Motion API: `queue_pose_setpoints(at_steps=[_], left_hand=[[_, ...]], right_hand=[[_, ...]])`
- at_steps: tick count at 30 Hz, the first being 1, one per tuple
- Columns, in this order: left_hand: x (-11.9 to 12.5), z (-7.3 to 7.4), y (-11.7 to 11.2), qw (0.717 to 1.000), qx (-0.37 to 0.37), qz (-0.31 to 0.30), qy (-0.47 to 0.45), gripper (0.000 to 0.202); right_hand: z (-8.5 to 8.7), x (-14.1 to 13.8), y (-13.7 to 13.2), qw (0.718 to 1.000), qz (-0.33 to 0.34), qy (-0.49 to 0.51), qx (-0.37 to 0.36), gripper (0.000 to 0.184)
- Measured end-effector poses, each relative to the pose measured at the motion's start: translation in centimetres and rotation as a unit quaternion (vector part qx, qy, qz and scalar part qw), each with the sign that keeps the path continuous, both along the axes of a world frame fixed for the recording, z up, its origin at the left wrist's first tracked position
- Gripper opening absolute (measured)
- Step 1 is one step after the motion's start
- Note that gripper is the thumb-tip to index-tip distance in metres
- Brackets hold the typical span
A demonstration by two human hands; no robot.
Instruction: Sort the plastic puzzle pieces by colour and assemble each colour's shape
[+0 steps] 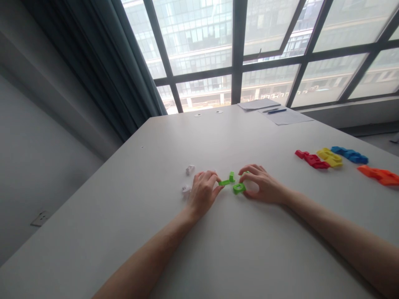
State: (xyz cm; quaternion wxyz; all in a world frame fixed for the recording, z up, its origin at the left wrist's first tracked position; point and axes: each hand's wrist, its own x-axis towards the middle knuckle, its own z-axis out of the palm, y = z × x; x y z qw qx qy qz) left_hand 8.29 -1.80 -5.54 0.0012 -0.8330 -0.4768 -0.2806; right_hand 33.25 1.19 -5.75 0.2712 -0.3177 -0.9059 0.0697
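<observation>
Near the middle of the white table (187, 245), my left hand (204, 190) pinches a flat, narrow green plastic piece (224, 182) between thumb and fingers. My right hand (261, 185) is curled, its thumb and index finger at the edge of a green block with a slot (239, 188). Between the two hands a small green piece (232, 177) stands upright, close to the tip of the flat piece. A bit more green (246, 172) shows behind my right fingers, mostly hidden. Just left of my left hand lie small white pieces (190, 169), one partly covered by it.
To the right lie rows of connected plastic pieces: red (316, 161), yellow (331, 158), blue (349, 155) and orange (379, 175). Papers (258, 104) and pens (277, 111) rest at the far edge, below the window. A dark curtain (124, 70) hangs at the left.
</observation>
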Motion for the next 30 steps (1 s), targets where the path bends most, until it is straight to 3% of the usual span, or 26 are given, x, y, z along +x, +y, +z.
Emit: queue_pose_setpoints(at_steps=[14,30], left_hand=[[0.0,0.0,0.0,1.0,-0.012,-0.015,-0.01,0.013],[-0.1,-0.3,0.4,0.998,-0.033,-0.052,-0.007,0.016]], right_hand=[[0.2,-0.1,-0.2,1.0,0.015,-0.009,0.004,0.013],[-0.1,-1.1,-0.7,0.998,0.041,-0.003,0.054,0.019]])
